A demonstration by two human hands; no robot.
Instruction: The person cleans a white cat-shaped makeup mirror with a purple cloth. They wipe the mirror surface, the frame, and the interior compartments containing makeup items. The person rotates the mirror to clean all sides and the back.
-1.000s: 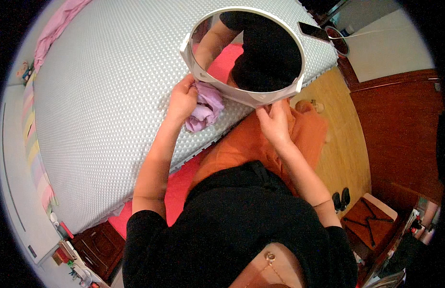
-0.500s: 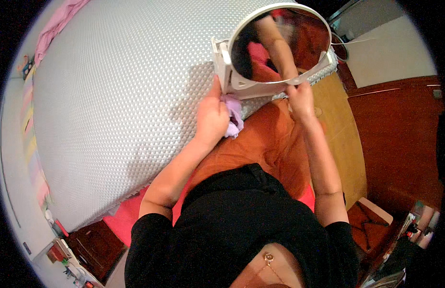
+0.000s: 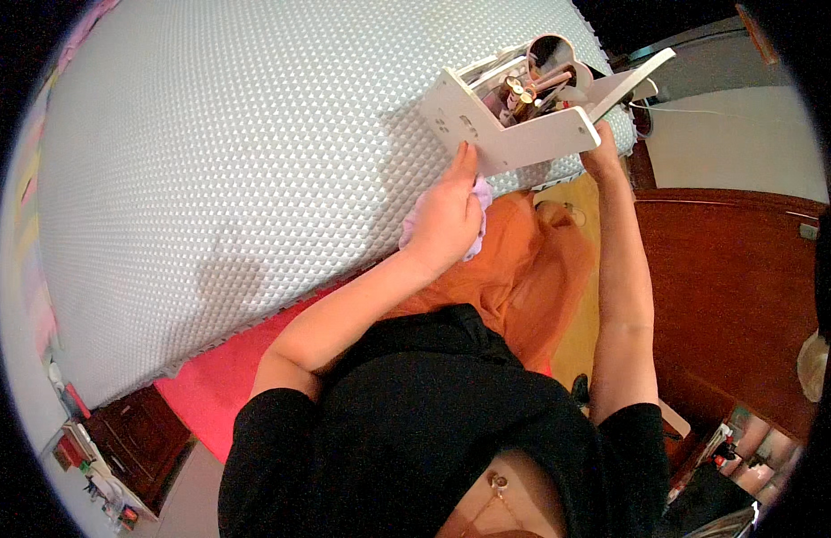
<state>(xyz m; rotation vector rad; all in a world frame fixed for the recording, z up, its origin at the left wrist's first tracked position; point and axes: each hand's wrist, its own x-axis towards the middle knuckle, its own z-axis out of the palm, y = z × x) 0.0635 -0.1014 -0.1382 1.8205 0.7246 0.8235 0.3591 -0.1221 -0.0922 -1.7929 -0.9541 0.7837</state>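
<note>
A white makeup organizer (image 3: 532, 143) is tilted above the near edge of the bed, its side panel with small cut-out holes turned toward me. Inside it stand makeup brushes and gold-capped tubes (image 3: 516, 97). Its round mirror (image 3: 638, 82) shows nearly edge-on at the right. My left hand (image 3: 450, 215) is closed around a crumpled lilac cloth (image 3: 479, 235), its extended fingers against the organizer's side. My right hand (image 3: 601, 156) grips the organizer's right end near the mirror's lower edge; the fingertips are partly hidden there.
A bed with a silvery quilted cover (image 3: 227, 161) fills the left and middle. A thin white cable (image 3: 693, 109) runs off behind the organizer. To the right stands a dark reddish wooden panel (image 3: 720, 296). Orange fabric (image 3: 514, 260) covers my legs.
The organizer has turned, so the mirror went from facing me to nearly edge-on and the contents came into view. Both hands moved right, the left one staying with the cloth.
</note>
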